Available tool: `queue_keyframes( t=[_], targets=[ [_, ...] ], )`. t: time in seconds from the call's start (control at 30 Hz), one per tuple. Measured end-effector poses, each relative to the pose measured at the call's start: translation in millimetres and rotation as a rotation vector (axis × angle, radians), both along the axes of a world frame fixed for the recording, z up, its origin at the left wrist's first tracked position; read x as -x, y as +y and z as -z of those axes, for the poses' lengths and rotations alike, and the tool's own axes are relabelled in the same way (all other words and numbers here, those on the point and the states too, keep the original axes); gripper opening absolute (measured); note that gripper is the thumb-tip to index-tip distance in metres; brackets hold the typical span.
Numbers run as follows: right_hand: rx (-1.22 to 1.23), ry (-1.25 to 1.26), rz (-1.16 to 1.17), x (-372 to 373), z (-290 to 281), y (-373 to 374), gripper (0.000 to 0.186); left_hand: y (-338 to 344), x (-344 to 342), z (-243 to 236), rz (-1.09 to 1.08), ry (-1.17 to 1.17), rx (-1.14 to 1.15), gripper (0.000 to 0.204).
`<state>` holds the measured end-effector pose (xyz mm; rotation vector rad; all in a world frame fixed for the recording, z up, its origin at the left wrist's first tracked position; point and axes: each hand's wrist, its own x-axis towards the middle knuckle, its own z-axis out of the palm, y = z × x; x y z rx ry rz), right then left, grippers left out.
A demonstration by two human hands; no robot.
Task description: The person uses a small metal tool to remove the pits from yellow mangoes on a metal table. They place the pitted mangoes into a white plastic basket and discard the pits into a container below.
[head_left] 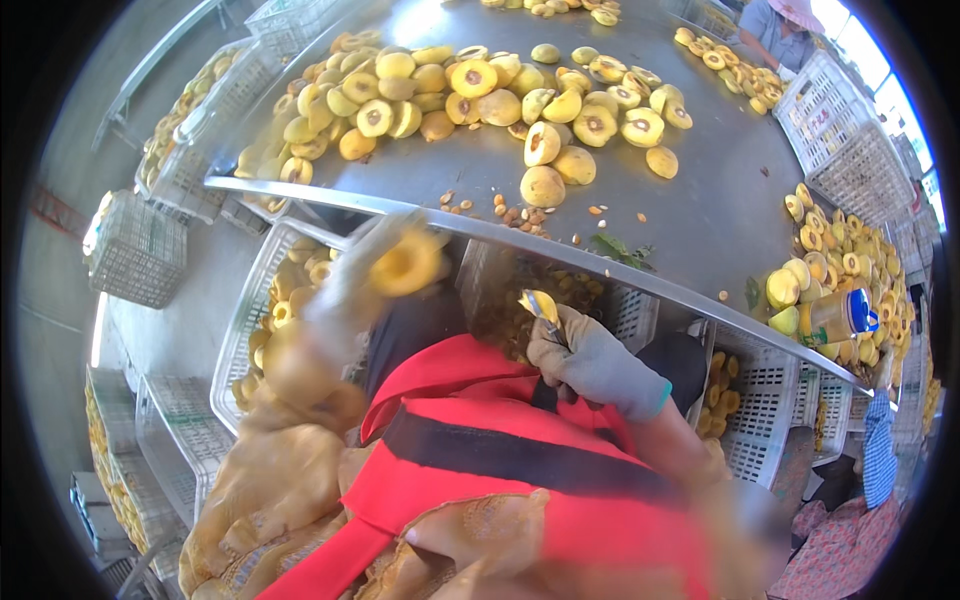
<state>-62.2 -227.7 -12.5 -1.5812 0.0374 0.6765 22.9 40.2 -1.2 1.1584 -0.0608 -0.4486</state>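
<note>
My left hand [350, 285], in a pale glove and smeared by motion, holds a pitted yellow peach half [408, 262] just in front of the table's metal edge. Under that arm stands a white crate [235, 345] with hollowed peach halves [285, 312] in it. My right hand [592, 360], in a grey glove with a green cuff, is closed around a small pitting tool [553, 333]. Yellow flesh [540, 305] shows at its tip. Across the steel table [430, 180], a heap of cut peaches [400, 90] lies ahead of both hands.
Pits [520, 215] and green leaves [620, 250] lie along the table's near edge. A clear jar with a blue lid [840, 315] rests among peach halves at right. White crates [840, 130] stand around the table. Another person [775, 35] works at the far right.
</note>
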Motion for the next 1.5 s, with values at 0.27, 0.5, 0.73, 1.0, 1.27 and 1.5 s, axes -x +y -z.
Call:
queue_keyframes(
  t=[0.27, 0.5, 0.73, 1.0, 1.27, 1.5],
  targets=[
    [-0.122, 0.083, 0.161, 7, 9, -20, 0.017, 12, -35, -13, -0.155, -0.304, -1.007, 0.052],
    [-0.185, 0.081, 0.203, 13, 30, -29, 0.031, -153, -104, 27, 0.23, -0.873, -1.402, 0.055],
    [-0.201, 0.128, 0.475, 36, 26, -39, 0.028, -159, -103, 18, 0.542, -0.818, -1.35, 0.048],
    [-0.441, 0.054, 0.419, 21, 0, -32, 0.013, -105, -94, 27, 0.513, -0.057, 0.108, 0.058],
    [-0.163, -0.105, 0.348, -2, -34, -2, 0.014, -105, -21, 31, 0.346, 0.148, 0.726, 0.063],
    [-0.121, -0.17, 0.369, -7, -24, 13, 0.017, -105, 5, 12, 0.171, -0.321, 0.24, 0.055]
  ],
)
